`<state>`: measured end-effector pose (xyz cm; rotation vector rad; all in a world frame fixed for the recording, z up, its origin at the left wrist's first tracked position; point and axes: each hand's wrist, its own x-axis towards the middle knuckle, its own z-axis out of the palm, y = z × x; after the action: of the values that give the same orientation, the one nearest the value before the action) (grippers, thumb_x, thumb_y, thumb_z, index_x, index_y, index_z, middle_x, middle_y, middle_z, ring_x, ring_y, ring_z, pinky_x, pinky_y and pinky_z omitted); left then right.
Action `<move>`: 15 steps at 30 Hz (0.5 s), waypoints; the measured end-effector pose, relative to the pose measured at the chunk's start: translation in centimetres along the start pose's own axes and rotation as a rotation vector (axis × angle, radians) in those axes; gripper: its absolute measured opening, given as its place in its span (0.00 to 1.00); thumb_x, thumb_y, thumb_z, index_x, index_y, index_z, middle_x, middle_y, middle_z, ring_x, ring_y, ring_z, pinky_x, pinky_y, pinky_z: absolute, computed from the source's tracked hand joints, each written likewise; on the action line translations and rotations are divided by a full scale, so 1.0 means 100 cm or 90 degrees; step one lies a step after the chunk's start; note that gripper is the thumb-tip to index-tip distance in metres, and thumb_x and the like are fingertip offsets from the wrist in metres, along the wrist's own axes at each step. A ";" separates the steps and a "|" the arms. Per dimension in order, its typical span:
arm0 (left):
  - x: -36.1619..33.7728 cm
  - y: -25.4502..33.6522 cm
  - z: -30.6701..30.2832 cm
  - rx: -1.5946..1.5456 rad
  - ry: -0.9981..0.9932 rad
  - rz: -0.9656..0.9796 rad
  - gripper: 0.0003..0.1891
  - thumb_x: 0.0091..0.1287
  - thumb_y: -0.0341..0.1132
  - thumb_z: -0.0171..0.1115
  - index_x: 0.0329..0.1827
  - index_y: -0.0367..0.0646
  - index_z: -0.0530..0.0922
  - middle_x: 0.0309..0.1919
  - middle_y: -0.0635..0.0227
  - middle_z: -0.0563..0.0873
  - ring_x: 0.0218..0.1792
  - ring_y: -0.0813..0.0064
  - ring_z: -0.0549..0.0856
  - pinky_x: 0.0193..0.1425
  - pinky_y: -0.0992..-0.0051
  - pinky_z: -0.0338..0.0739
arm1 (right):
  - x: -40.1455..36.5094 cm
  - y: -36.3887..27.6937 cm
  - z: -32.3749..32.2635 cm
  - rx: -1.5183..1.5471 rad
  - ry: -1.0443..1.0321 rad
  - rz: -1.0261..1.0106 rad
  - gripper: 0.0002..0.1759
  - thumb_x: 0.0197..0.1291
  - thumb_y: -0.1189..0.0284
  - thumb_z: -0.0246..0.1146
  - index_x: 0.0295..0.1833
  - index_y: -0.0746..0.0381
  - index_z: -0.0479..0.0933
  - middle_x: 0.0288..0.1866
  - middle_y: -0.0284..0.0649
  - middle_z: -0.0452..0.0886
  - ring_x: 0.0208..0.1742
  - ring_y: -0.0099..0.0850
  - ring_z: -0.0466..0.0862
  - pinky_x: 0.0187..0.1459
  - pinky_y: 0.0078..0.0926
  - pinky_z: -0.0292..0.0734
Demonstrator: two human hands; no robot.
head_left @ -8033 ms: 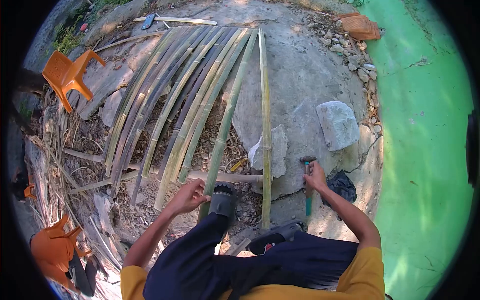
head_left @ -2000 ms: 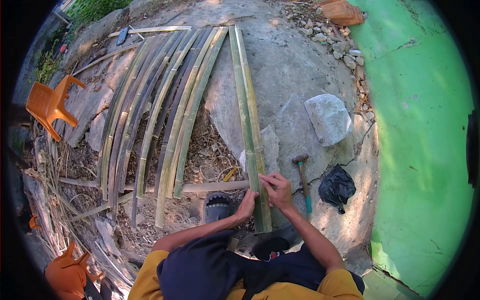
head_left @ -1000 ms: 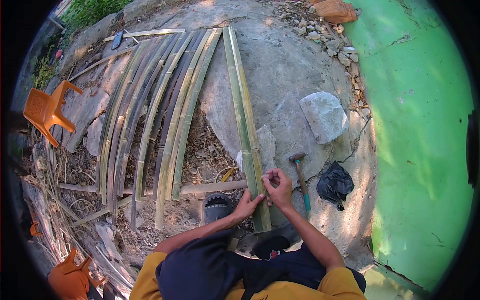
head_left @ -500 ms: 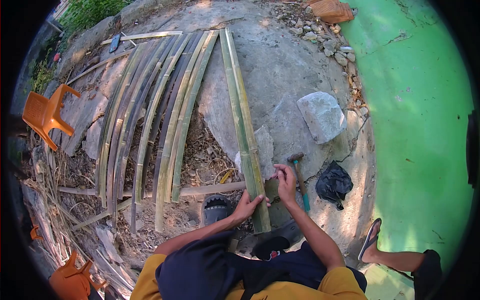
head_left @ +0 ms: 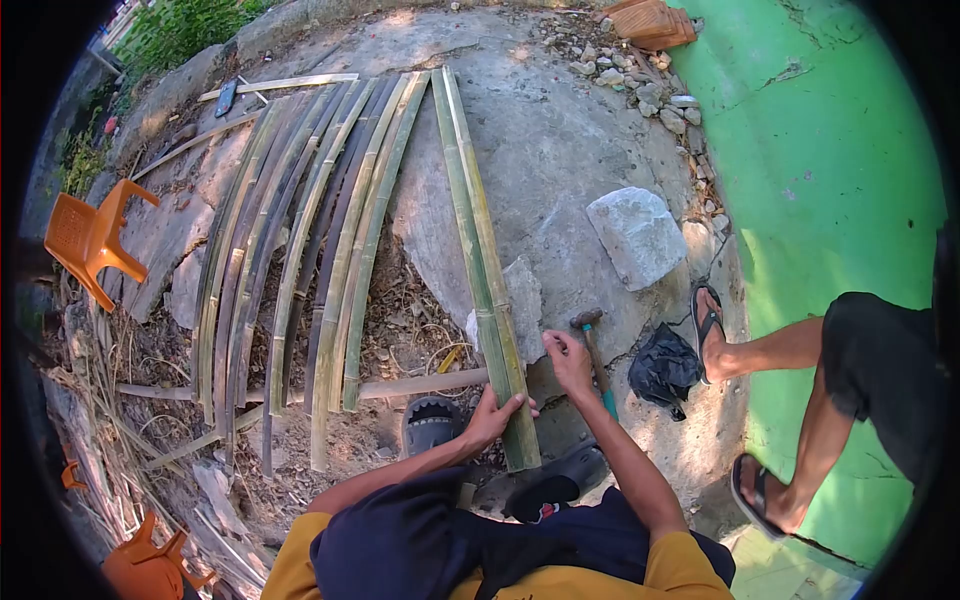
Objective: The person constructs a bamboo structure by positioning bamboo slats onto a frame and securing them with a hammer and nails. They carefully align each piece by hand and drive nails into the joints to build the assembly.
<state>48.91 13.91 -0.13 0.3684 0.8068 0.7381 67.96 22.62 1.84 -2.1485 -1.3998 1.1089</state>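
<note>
My left hand (head_left: 490,418) is closed around the lower end of a pair of long green bamboo slats (head_left: 485,270) lying side by side. Their near end reaches toward my knees. Just right of the slats, my right hand (head_left: 570,362) has its fingers curled together in a pinch, apart from the bamboo; whatever it may hold is too small to make out. Beside that hand lies a hammer (head_left: 590,335) with a teal grip, partly covered by my forearm. To the left, a row of several bamboo slats (head_left: 345,240) rests across a crosswise strip (head_left: 425,385).
A pale stone block (head_left: 638,237) and a black plastic bag (head_left: 665,368) lie to the right. Another person's sandalled foot (head_left: 710,330) stands by the bag, at the green floor (head_left: 810,200). An orange chair (head_left: 98,238) is at left, a phone (head_left: 226,98) at the far left.
The other person has stepped in from the right, one foot now beside the black bag. My right hand has shifted slightly left and its fingers have curled in. My left hand keeps its hold.
</note>
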 end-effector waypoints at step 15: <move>-0.011 0.020 0.011 0.010 -0.028 0.012 0.17 0.83 0.29 0.51 0.68 0.41 0.57 0.50 0.54 0.85 0.49 0.63 0.91 0.53 0.66 0.90 | -0.017 0.005 0.040 0.206 -0.143 -0.004 0.14 0.74 0.70 0.61 0.51 0.70 0.86 0.42 0.45 0.91 0.44 0.30 0.90 0.45 0.30 0.82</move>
<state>48.30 14.46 2.26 0.4051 0.7688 0.7394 64.84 20.45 -0.30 -1.8350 -1.2131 1.4991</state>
